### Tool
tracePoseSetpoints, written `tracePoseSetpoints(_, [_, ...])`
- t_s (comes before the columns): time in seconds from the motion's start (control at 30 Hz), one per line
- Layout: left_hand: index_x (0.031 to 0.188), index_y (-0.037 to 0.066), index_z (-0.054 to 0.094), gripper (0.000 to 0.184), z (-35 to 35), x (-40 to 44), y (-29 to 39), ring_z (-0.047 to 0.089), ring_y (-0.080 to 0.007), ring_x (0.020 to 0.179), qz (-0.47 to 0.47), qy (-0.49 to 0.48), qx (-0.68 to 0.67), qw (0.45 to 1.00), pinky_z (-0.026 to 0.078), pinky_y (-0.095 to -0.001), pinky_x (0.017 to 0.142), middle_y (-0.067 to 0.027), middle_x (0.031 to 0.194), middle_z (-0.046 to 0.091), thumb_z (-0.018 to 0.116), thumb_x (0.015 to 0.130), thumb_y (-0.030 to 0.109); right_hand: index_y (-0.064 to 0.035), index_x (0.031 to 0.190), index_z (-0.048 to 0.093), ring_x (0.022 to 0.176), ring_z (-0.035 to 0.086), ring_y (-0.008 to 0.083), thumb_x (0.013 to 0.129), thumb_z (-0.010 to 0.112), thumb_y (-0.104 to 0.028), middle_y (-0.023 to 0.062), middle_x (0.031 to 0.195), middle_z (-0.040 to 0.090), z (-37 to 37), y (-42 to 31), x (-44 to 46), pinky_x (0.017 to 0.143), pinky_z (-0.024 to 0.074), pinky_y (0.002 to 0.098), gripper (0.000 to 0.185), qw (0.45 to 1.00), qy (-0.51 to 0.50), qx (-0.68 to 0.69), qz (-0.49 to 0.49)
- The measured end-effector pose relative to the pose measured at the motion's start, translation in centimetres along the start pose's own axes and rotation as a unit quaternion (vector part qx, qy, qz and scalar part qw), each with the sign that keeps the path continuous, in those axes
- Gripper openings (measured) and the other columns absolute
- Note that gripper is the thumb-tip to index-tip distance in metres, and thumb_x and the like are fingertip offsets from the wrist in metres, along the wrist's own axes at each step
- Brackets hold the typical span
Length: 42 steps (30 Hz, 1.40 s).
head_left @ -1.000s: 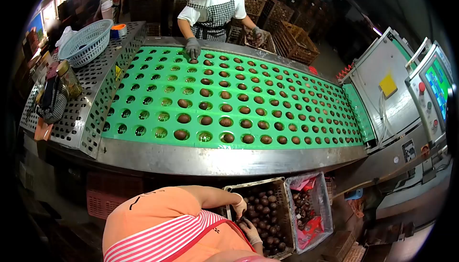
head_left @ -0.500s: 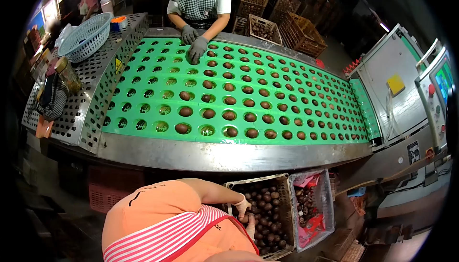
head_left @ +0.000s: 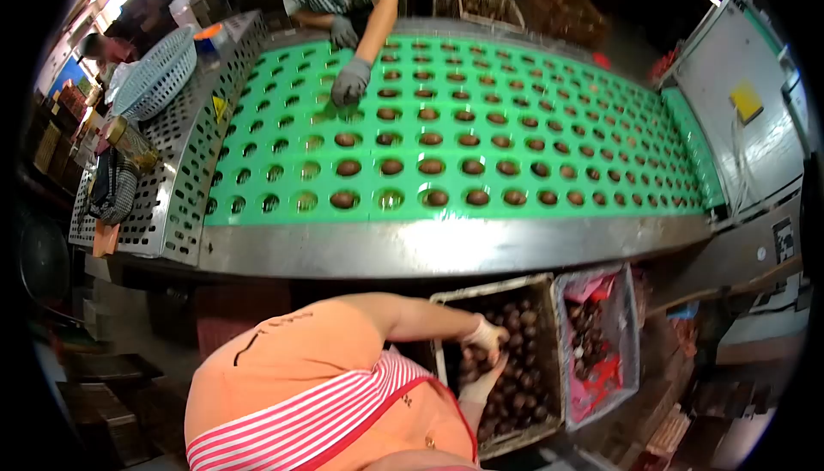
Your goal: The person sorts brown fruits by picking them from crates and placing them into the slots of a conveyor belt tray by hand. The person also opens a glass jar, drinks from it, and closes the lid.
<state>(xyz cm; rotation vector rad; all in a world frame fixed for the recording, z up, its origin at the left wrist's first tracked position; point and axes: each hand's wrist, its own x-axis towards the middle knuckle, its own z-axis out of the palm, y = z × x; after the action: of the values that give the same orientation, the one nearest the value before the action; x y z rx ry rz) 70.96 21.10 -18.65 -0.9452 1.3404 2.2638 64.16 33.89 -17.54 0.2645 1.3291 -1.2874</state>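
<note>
My left hand (head_left: 489, 335), in a pale glove, is over the dark round fruits (head_left: 519, 368) in a crate (head_left: 556, 359). Just below it, near the crate's left side, is my right hand (head_left: 483, 387), its fingers pointing up toward the left one. The two hands are close together among the fruits. Blur and the fruits around the fingertips hide whether either hand grips a fruit.
A green tray belt (head_left: 283, 146) with fruits in many cups lies behind a metal edge (head_left: 446, 249). Across it, a co-worker's gloved hand (head_left: 350, 83) reaches over the cups. A grey bin (head_left: 633, 342) adjoins the crate; a blue basket (head_left: 156, 76) sits at left.
The view has shifted, so the belt sits higher and the crate farther right. My hands have stayed at the crate and moved slightly within it. The co-worker's gloved hand has reached farther over the belt.
</note>
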Motion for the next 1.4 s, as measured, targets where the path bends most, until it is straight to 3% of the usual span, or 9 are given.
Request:
tracePoseSetpoints(0.13, [0.149,0.017,0.024,0.096,0.9,0.7,0.6,0.058,-0.0235,0.075,0.019,0.051,0.031,0.998,0.051,-0.0435,0.055,-0.0114,0.095,0.06,0.08,0.07,0.018,-0.0143,0.093,0.064,0.063,0.062,0.0175,0.089,0.049,-0.063,0.0012,0.076,0.064,-3.2,-0.6,3.6,0.05,0.0489,0.0294,0.051,0.998,0.015,-0.056,-0.016])
tracePoseSetpoints(0.23, [0.149,0.015,0.024,0.095,2.1,0.7,-0.7,0.059,-0.0261,0.078,0.071,0.051,0.006,0.996,0.051,-0.0418,0.057,-0.0146,0.1,0.059,0.078,0.072,0.021,-0.0128,0.116,0.059,0.09,0.06,0.0236,0.089,0.053,-0.057,0.006,0.103,0.062,-7.0,-0.3,6.3,0.073,0.0519,0.0413,0.053,0.991,0.05,-0.073,-0.102])
tracePoseSetpoints(0.3, [0.15,0.014,0.022,0.095,2.4,-3.0,1.0,0.06,-0.0313,0.103,0.053,0.033,-0.024,0.998,0.049,-0.0413,0.084,-0.0224,0.125,0.055,0.076,0.073,0.028,-0.014,0.135,0.049,0.114,0.054,0.0265,0.089,0.055,-0.052,0.0078,0.129,0.055,-6.6,-1.0,5.3,0.092,0.0474,0.0445,0.06,0.975,0.071,-0.117,-0.173])
tracePoseSetpoints(0.4, [0.15,0.014,0.022,0.095,2.9,1.2,-1.7,0.054,-0.0347,0.118,0.193,0.094,0.025,0.976,0.046,-0.0399,0.093,-0.0243,0.133,0.051,0.075,0.072,0.028,-0.0238,0.145,0.037,0.132,0.04,0.0309,0.088,0.058,-0.048,0.0055,0.147,0.038,-3.3,-2.2,3.3,0.101,0.0358,0.0556,0.066,0.971,0.085,-0.123,-0.188])
tracePoseSetpoints(0.6, [0.143,0.017,0.036,0.082,1.7,-3.6,-0.6,0.054,-0.0301,0.116,0.325,0.106,-0.073,0.937,0.046,-0.0387,0.096,-0.0175,0.127,0.055,0.077,0.074,0.026,-0.0221,0.144,0.037,0.132,0.04,0.0302,0.09,0.056,-0.045,0.008,0.145,0.044,1.1,-3.6,0.9,0.105,0.0326,0.0539,0.062,0.935,0.076,-0.169,-0.301])
tracePoseSetpoints(1.0, [0.136,0.008,0.044,0.062,-13.6,-31.6,-12.6,0.054,-0.028,0.109,0.44,0.634,0.053,0.633,0.046,-0.0383,0.096,-0.0159,0.121,0.054,0.07,0.08,0.019,-0.0069,0.137,0.041,0.11,0.056,0.0229,0.086,0.065,-0.008,0.0101,0.126,0.055,34.9,11.8,-5.8,0.091,0.0502,0.0344,0.057,0.899,-0.328,-0.204,-0.207])
tracePoseSetpoints(1.23, [0.135,0.018,0.046,0.057,-22.3,-41.5,-26.8,0.056,-0.0169,0.072,0.292,0.798,0.016,0.527,0.053,-0.0324,0.064,-0.0104,0.107,0.056,0.071,0.084,0.018,-0.0084,0.126,0.057,0.102,0.057,0.0244,0.074,0.058,0.002,0.0108,0.115,0.058,46.0,23.5,-0.4,0.089,0.0486,0.035,0.053,0.685,-0.503,-0.399,-0.344])
tracePoseSetpoints(1.3, [0.134,0.018,0.048,0.056,-23.5,-42.6,-27.8,0.061,-0.0273,0.094,0.183,0.796,0.092,0.57,0.052,-0.0392,0.085,-0.0126,0.119,0.058,0.071,0.083,0.017,-0.0234,0.124,0.061,0.108,0.055,0.0381,0.07,0.062,0.001,0.016,0.116,0.058,47.4,24.1,0.1,0.094,0.0483,0.0432,0.059,0.506,-0.429,-0.583,-0.469])
tracePoseSetpoints(1.4, [0.132,0.024,0.05,0.054,-22.8,-44.0,-26.3,0.055,-0.0361,0.112,0.056,0.793,0.137,0.591,0.049,-0.045,0.092,-0.0116,0.128,0.055,0.07,0.082,0.023,-0.0251,0.122,0.062,0.105,0.056,0.0385,0.069,0.067,-0.004,0.0136,0.115,0.059,49.4,23.0,-0.1,0.091,0.0491,0.0454,0.057,0.457,-0.432,-0.581,-0.517])
